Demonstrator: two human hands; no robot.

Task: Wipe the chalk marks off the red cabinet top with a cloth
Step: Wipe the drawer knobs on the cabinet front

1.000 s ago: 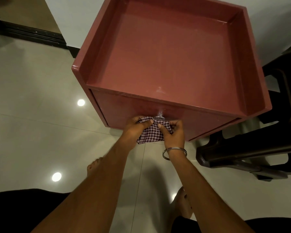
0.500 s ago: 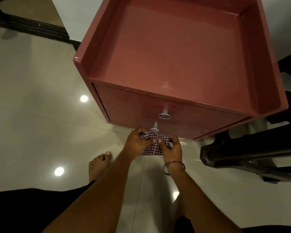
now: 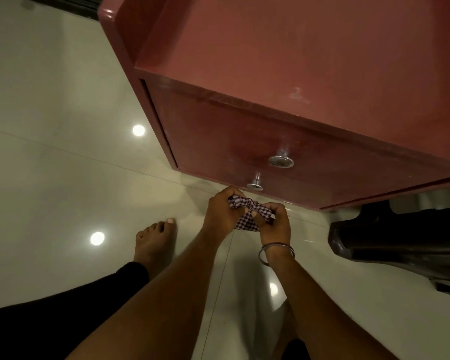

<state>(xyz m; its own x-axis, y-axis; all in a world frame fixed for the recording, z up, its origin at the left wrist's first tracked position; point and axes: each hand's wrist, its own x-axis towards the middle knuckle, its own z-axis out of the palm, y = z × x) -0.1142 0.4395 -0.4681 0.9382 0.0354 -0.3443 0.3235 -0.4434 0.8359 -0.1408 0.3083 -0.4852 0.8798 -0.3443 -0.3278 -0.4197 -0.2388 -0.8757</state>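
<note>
The red cabinet [image 3: 283, 55] fills the upper right of the head view, its recessed top walled by a raised rim. A faint white chalk mark [image 3: 298, 96] sits near the top's front edge. Below the cabinet front, both hands hold a small checked cloth [image 3: 247, 219] bunched between them. My left hand [image 3: 222, 210] grips its left end and my right hand [image 3: 273, 223], with a metal bangle on the wrist, pinches its right end. The cloth is clear of the cabinet, over the floor.
Two metal knobs [image 3: 281, 161] stick out of the cabinet's front panel just above my hands. A dark plastic chair [image 3: 400, 240] stands close on the right. Glossy pale floor tiles [image 3: 63, 152] spread to the left, with my bare foot [image 3: 153, 242] on them.
The view has dropped and closed in on the cabinet front. My hands have come down from the upper knob to below the lower knob, still working the cloth between them.
</note>
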